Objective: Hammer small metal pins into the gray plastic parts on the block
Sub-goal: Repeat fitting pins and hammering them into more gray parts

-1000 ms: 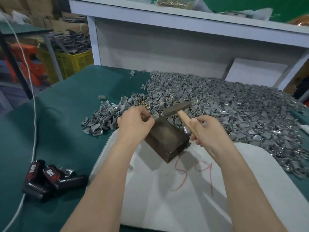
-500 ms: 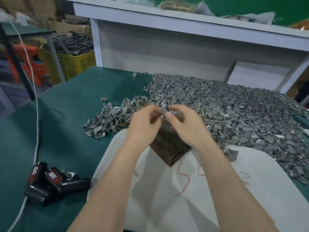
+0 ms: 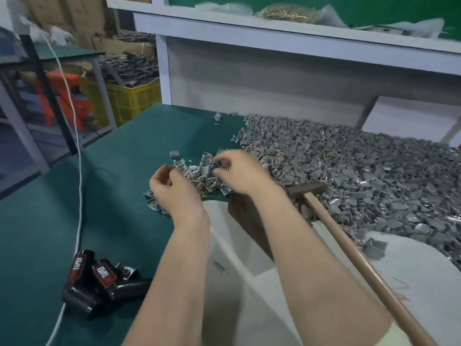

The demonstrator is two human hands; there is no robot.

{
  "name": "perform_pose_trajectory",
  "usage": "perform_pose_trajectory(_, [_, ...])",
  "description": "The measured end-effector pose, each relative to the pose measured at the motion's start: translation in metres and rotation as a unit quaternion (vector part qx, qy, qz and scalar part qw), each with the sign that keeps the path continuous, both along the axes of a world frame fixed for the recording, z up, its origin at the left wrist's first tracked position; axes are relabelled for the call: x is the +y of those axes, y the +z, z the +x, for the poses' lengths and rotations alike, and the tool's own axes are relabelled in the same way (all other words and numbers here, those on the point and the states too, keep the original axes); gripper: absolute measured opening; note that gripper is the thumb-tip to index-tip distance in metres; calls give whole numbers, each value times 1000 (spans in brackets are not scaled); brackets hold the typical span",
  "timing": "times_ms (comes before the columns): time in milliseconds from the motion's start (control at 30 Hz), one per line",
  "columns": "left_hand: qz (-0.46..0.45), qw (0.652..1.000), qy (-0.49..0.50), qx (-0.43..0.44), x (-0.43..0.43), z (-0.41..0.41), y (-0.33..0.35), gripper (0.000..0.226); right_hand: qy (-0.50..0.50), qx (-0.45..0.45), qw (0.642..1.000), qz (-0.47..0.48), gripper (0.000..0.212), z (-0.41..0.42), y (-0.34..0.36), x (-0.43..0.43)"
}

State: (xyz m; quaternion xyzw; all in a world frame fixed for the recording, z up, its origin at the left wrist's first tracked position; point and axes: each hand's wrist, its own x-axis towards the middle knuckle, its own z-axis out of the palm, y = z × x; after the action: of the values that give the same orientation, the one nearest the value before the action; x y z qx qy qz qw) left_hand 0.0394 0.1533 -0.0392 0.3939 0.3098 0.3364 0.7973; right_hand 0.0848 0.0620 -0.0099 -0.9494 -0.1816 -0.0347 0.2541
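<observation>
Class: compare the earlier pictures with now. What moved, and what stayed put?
The right hand let go of the hammer, which now lies by the wooden block. It and the left hand moved forward off the block to the small pile of gray parts. The big heap and black tools stayed.

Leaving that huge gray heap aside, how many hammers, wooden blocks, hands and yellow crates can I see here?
Hammer: 1
Block: 1
Hands: 2, left hand and right hand
Crate: 1
Total: 5
</observation>
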Motion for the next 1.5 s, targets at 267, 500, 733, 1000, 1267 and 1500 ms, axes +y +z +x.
perform_pose_trajectory(267, [-6, 1000, 12, 3, 0, 0, 0, 18, -2, 20, 976, -215, 34, 16, -29, 51])
perform_pose_trajectory(500, [-15, 1000, 12, 2, 0, 0, 1, 18, -8, 17, 984, -178, 16, 17, -28, 46])
perform_pose_trajectory(733, [3, 1000, -2, -1, 0, -2, 3, 17, -35, 14, 999, -16, 9, 18, -14, 24])
perform_pose_trajectory(1000, [127, 962, -242, -19, -12, -6, 4, 16, 5, 140, 935, 325, 13, -5, 13, -13])
perform_pose_trajectory(1267, [85, 992, -88, -34, -2, -3, 2, 10, -40, 62, 977, 202, 5, -8, 2, -1])
perform_pose_trajectory(1500, [17, 997, -33, -63, 3, -2, 1, 11, -1, -22, 986, -165, 32, -11, -27, 36])
